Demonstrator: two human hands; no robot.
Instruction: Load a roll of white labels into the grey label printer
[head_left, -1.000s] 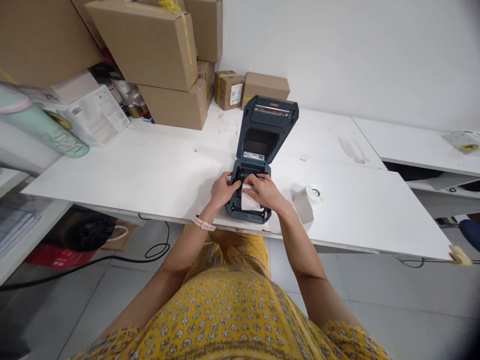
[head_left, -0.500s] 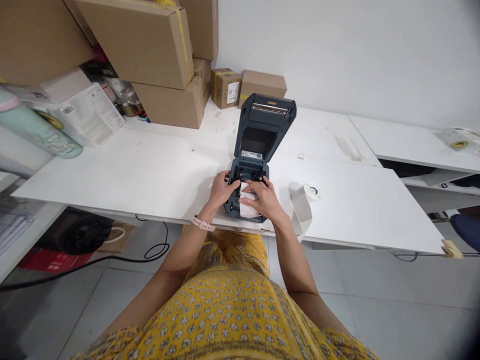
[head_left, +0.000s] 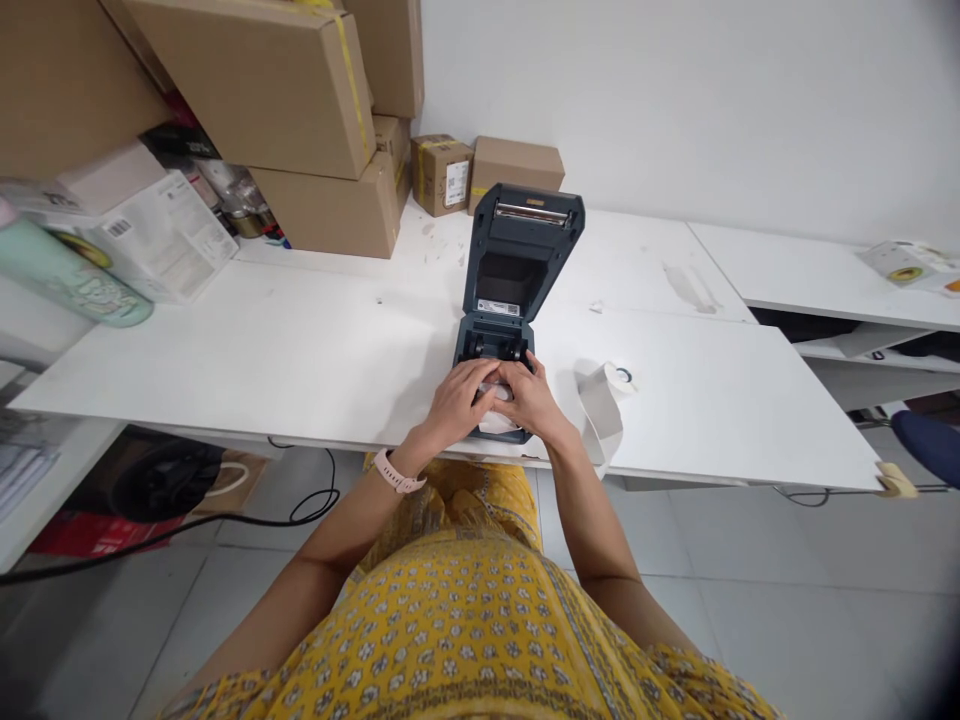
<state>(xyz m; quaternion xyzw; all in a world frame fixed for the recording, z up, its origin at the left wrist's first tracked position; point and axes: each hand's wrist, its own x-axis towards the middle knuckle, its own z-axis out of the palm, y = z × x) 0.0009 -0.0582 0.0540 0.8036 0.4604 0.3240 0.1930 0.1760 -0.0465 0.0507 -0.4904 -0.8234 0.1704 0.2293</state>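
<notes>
A dark grey label printer (head_left: 517, 270) stands near the front edge of the white table (head_left: 300, 350) with its lid swung up and back. Both hands are inside its open bay. My left hand (head_left: 459, 400) and my right hand (head_left: 529, 395) meet over a white label roll (head_left: 496, 420), fingers curled on the paper, which they mostly hide. A pink watch is on my left wrist. A loose strip of white label liner (head_left: 604, 405) with a small core lies just right of the printer and hangs over the table edge.
Stacked cardboard boxes (head_left: 285, 110) fill the back left, with two small boxes (head_left: 480, 165) behind the printer. A white carton (head_left: 161, 235) and a green bottle (head_left: 67, 280) lie at left. A lower white shelf (head_left: 825, 280) is at right. Cables run on the floor.
My left hand has moved from the printer's left side onto the label roll beside my right hand. The view has drifted slightly, shifting everything left.
</notes>
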